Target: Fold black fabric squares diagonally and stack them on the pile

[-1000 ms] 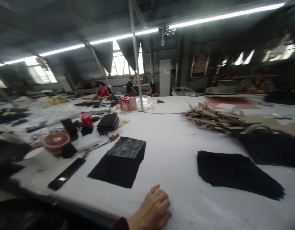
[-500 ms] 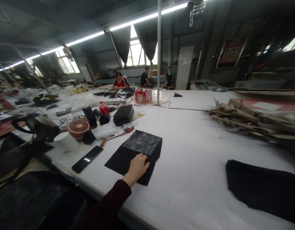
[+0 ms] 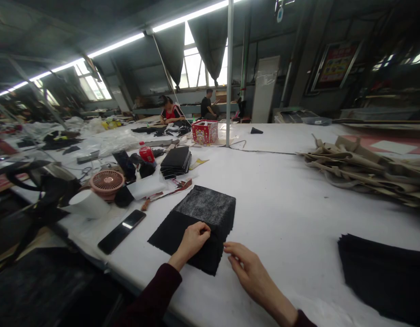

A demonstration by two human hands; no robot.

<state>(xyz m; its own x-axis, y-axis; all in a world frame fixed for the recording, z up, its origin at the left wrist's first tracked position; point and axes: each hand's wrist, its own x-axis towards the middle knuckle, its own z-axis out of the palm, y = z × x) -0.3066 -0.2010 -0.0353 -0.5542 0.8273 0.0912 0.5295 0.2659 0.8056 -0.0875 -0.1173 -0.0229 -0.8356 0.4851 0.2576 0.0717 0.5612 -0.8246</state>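
A stack of black fabric pieces (image 3: 169, 236) lies on the white table (image 3: 271, 200) in front of me, with a grey felt-like piece (image 3: 208, 206) overlapping its far end. My left hand (image 3: 192, 238), in a dark red sleeve, rests on the stack with its fingers curled and pinching the top layer. From the right, my right hand (image 3: 247, 268) reaches in with its fingers loosely apart. Its thumb tip touches the stack's right edge.
A phone (image 3: 121, 230), white cup (image 3: 87, 204), pink fan (image 3: 106, 181), red-capped bottle (image 3: 146, 153) and stacked black pieces (image 3: 176, 161) sit at left. More black fabric (image 3: 383, 272) lies at right, beige pieces (image 3: 359, 168) behind. A pole (image 3: 229, 91) and red box (image 3: 205, 131) stand ahead. Two people work far back.
The view has swung left and steadied. My left hand moved from the table's near edge onto the black stack, and my right hand has come into view at its right edge.
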